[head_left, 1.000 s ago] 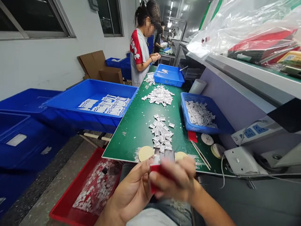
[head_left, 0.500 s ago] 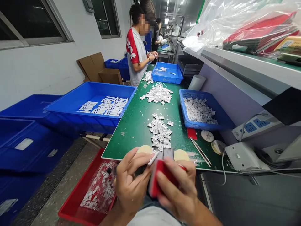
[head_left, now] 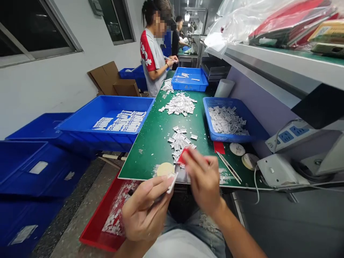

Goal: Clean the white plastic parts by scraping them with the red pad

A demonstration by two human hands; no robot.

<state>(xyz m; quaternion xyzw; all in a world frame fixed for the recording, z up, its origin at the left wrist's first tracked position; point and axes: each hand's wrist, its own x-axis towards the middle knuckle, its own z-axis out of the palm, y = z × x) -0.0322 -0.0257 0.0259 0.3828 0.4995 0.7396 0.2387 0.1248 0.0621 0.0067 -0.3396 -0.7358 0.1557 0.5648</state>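
My left hand (head_left: 146,211) is closed, pinching a small white flat piece (head_left: 172,178) between thumb and fingertips just off the near edge of the green table (head_left: 156,143). My right hand (head_left: 202,179) is closed on a red card-like tool (head_left: 185,154) and is raised over the table's near edge. Just beyond it lies a loose pile of small white pieces (head_left: 179,140). A round tan disc (head_left: 165,169) lies on the table beside my left hand.
A red tray (head_left: 102,222) of white scraps sits on the floor at left. Blue bins (head_left: 107,118) hold sheets; a blue basket (head_left: 228,122) holds white pieces. A second pile (head_left: 178,104) and a blue tray (head_left: 189,79) lie farther back, where another person (head_left: 152,57) stands working. A power strip (head_left: 288,136) lies at right.
My right hand has lifted the red tool up and forward over the table. My left hand, still pinching the white piece, has dropped lower and away from it.
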